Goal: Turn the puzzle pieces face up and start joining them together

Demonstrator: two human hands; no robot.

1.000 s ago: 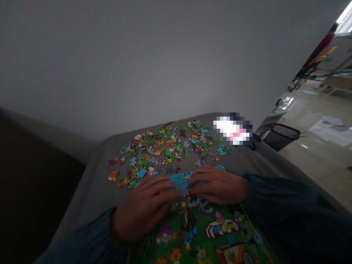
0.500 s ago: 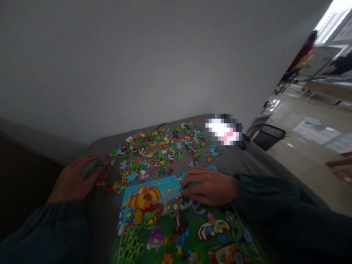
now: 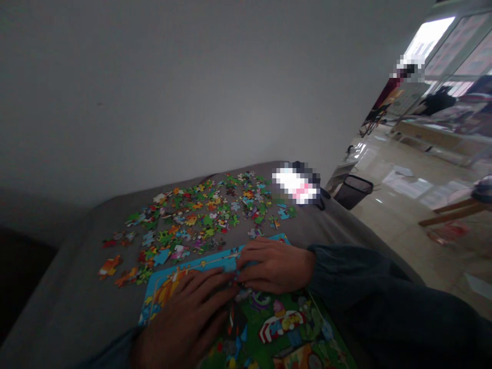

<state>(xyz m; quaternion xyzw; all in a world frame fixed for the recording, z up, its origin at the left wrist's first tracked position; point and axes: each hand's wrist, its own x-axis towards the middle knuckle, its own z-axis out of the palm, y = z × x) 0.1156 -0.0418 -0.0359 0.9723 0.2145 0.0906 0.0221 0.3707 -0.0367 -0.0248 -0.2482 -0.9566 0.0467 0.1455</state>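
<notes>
A colourful jigsaw board [image 3: 280, 328] with a blue top border lies on the grey table [image 3: 69, 297] right in front of me. My left hand [image 3: 184, 318] lies flat on the board's upper left, fingers stretched toward the middle. My right hand [image 3: 272, 264] rests on the board's top edge, fingers curled down, fingertips close to the left hand's. Whether a piece sits under the fingertips is hidden. Several loose puzzle pieces [image 3: 200, 215] are scattered beyond the board.
A blurred white and pink object [image 3: 295, 185] sits at the table's far right corner. A black bin [image 3: 352, 190] stands on the floor beyond. A grey wall backs the table. To the right are shiny floor, wooden furniture and a distant person [image 3: 388, 95].
My left hand has come back from the loose pieces at the left and now lies on the board beside my right hand. The view has swung slightly right.
</notes>
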